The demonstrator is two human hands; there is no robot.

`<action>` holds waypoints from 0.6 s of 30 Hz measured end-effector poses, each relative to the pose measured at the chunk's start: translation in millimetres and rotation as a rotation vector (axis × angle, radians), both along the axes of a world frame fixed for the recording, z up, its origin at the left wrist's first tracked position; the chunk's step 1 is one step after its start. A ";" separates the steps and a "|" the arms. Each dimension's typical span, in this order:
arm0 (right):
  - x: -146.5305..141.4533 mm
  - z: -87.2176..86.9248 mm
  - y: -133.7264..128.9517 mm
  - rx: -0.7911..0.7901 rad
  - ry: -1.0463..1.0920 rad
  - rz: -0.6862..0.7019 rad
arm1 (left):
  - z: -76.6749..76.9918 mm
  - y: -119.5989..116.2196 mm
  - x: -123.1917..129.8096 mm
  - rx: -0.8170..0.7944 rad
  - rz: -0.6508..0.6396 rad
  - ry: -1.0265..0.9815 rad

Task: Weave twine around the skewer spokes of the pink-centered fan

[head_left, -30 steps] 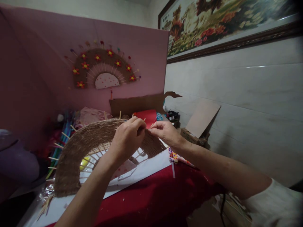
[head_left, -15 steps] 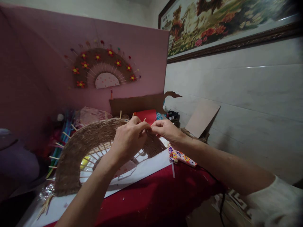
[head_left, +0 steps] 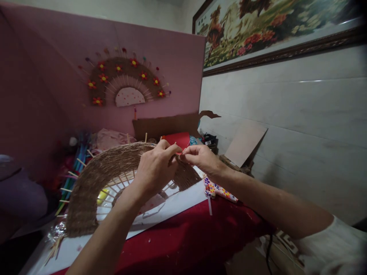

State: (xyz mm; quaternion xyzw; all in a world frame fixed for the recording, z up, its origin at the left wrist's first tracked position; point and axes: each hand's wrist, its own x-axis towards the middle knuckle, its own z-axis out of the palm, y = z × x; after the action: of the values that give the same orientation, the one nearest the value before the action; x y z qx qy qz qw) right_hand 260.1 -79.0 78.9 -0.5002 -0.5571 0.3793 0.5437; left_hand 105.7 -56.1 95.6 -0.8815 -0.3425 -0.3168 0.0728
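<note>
A half-round fan (head_left: 82, 191), woven in brown twine over thin wooden sticks, leans up on the table; stick ends poke out along its outer rim. My left hand (head_left: 157, 162) is closed over the fan's upper right edge, its fingers mostly hidden behind. Right beside it, my right hand (head_left: 202, 158) pinches thumb against forefinger at the same edge, close to a stick tip; what lies in the pinch is too small to make out. The fingertips of both hands almost meet. Under the fan lies a white sheet (head_left: 172, 200).
Red cloth (head_left: 183, 240) covers the table front. A glue gun with a flowered cover (head_left: 220, 191) lies at right. Loose sticks (head_left: 54, 250) are at front left. A finished fan with flowers (head_left: 123, 82) hangs on the pink panel. Cardboard (head_left: 246, 145) leans against the wall.
Both hands stay at the same spot on the fan's edge; the fingers have shifted only slightly. The fan has tilted or moved very little.
</note>
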 end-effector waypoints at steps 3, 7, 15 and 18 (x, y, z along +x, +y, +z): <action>0.8 -0.1 -0.7 -0.004 0.010 0.019 | -0.1 -0.3 -0.1 0.001 -0.005 0.007; 1.4 0.9 -3.1 -0.013 0.012 0.038 | 0.1 -1.9 0.0 -0.006 0.005 -0.009; 6.0 1.8 -11.4 0.007 0.071 0.105 | -1.4 -0.3 0.1 0.015 0.024 -0.006; 7.0 0.3 -12.5 0.027 0.085 0.106 | -2.3 0.7 0.5 0.008 0.029 -0.007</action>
State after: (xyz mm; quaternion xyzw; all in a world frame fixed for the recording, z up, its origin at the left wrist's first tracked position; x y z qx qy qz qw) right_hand 267.1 -91.4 79.2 -0.4459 -0.5646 0.4208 0.5527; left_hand 106.2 -55.4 93.3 -0.8750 -0.3541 -0.3204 0.0797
